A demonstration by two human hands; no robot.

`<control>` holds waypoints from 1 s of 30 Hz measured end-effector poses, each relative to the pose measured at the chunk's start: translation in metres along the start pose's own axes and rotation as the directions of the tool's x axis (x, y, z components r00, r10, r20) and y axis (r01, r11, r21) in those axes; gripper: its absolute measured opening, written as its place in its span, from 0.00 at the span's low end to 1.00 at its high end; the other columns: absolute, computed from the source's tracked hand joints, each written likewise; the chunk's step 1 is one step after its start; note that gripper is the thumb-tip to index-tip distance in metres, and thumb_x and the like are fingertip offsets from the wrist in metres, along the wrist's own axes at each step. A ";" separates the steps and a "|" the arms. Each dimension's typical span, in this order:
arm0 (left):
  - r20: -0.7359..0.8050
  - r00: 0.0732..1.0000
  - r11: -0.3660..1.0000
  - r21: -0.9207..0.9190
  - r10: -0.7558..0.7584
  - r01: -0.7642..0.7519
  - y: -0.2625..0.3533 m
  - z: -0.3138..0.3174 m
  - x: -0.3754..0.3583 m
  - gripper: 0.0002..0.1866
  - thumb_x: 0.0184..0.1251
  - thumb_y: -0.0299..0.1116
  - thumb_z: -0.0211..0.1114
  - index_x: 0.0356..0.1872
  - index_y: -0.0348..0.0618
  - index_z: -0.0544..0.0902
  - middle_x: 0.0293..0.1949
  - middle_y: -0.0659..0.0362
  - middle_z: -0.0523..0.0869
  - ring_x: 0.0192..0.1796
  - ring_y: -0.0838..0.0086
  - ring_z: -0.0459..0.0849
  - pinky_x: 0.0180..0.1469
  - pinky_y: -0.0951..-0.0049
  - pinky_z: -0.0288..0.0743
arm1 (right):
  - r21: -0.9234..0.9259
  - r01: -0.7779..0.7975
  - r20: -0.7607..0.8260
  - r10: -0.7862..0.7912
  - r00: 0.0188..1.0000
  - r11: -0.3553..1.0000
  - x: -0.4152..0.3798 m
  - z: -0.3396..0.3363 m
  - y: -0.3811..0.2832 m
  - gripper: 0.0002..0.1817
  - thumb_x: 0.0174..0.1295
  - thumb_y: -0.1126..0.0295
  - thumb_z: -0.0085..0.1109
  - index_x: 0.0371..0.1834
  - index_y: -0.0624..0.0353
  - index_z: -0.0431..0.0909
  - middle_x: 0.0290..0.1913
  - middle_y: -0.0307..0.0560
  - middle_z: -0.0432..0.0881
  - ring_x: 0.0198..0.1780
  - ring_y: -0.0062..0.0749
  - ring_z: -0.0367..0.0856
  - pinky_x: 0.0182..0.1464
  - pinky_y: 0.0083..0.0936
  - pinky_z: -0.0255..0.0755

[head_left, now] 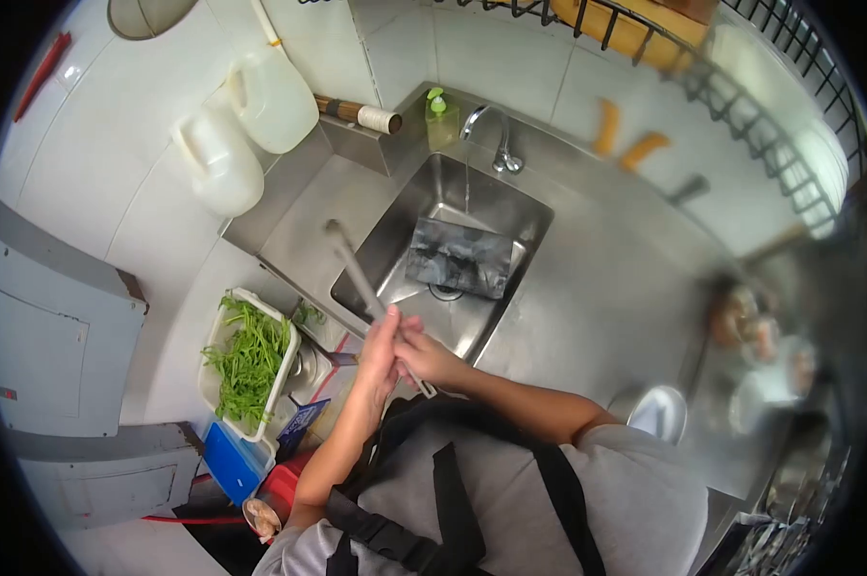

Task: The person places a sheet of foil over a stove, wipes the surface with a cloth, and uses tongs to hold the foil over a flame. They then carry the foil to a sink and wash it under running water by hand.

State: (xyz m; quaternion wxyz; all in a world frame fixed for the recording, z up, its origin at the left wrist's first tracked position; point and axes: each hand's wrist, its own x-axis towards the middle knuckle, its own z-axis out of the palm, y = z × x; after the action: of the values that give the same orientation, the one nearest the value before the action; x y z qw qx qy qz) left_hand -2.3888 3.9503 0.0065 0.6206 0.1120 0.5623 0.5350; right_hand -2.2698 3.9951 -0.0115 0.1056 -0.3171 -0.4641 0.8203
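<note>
In the head view, both hands are closing around the lower end of a long metal utensil (357,278) at the near-left corner of the sink (534,216) — the left hand (381,350) is wrapping the handle from the left, the right hand (424,360) is gripping just beside it, the two touching. The utensil's long axis is running up and to the left from the hands, its blurred far end hanging over the steel counter (309,230). No writing is reading clearly — not on the green soap bottle (440,115), nor on the white jugs (241,134).
</note>
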 end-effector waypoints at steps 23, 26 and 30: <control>-0.851 0.518 0.996 -0.080 -0.086 0.034 -0.179 -0.254 -0.204 0.12 0.65 0.40 0.63 0.37 0.45 0.71 0.21 0.63 0.76 0.18 0.78 0.78 0.20 0.78 0.75 | 0.044 0.413 -0.626 -0.297 0.721 0.910 0.204 -0.401 -0.104 0.18 0.64 0.59 0.57 0.49 0.61 0.71 0.35 0.47 0.80 0.28 0.33 0.79 0.28 0.22 0.75; -0.851 0.503 0.988 -0.122 -0.151 0.091 -0.224 -0.277 -0.222 0.13 0.64 0.40 0.64 0.38 0.44 0.71 0.21 0.62 0.76 0.18 0.76 0.78 0.20 0.76 0.74 | -0.189 0.270 -0.769 -0.313 0.558 0.944 0.195 -0.397 -0.116 0.16 0.63 0.65 0.57 0.51 0.61 0.74 0.41 0.49 0.81 0.35 0.39 0.80 0.40 0.28 0.77; -0.881 0.458 0.990 -0.068 -0.119 0.127 -0.283 -0.296 -0.239 0.15 0.62 0.39 0.66 0.36 0.41 0.72 0.20 0.60 0.75 0.18 0.72 0.78 0.17 0.72 0.72 | -0.849 0.097 -0.525 -0.849 -0.053 0.519 0.118 -0.271 -0.191 0.11 0.58 0.74 0.52 0.42 0.61 0.81 0.47 0.53 0.80 0.45 0.37 0.80 0.52 0.30 0.72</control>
State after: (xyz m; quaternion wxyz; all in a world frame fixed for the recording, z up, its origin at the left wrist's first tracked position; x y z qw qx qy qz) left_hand -2.4296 3.5106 -0.1668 0.2782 -0.2184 0.8101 0.4675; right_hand -2.2170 4.3432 -0.0033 0.5691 -0.5549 -0.5932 0.1283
